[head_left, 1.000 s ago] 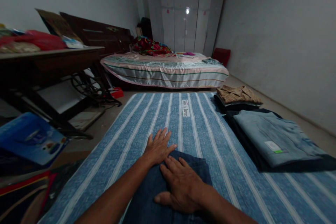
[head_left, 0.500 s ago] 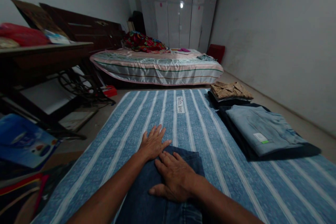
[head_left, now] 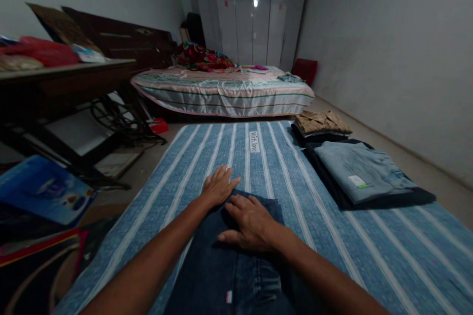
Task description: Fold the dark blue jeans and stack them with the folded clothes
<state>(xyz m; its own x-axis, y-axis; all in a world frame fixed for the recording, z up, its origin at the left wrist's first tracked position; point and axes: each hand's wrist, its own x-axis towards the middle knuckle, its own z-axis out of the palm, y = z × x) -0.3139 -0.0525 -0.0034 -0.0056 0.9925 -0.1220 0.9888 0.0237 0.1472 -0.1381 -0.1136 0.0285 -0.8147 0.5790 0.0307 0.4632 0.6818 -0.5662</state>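
Note:
Dark blue jeans [head_left: 212, 261], folded lengthwise, lie on the blue-and-white striped bedspread [head_left: 177, 172] in front of me. A small white and red tag [head_left: 229, 297] shows on them near the bottom of the view. My left hand [head_left: 219, 186] rests open at the far left corner of the jeans, fingers spread on the cloth. Beside it, my right hand [head_left: 251, 224] lies open on top of the jeans, thumb stretched to the left. Neither hand grasps anything. The near end of the jeans runs out of view, and my right forearm covers part of them.
Folded light blue jeans [head_left: 364, 167] lie on dark garments at the right, with a brown patterned garment [head_left: 321, 122] behind. A sewing machine table [head_left: 74, 71] and a blue box [head_left: 48, 189] stand at the left. Farther back is another bed [head_left: 221, 98].
My view has shifted, so more of the jeans, with the tag, now shows. Both hands stay flat at the far end of the jeans; the right has slid slightly on the cloth.

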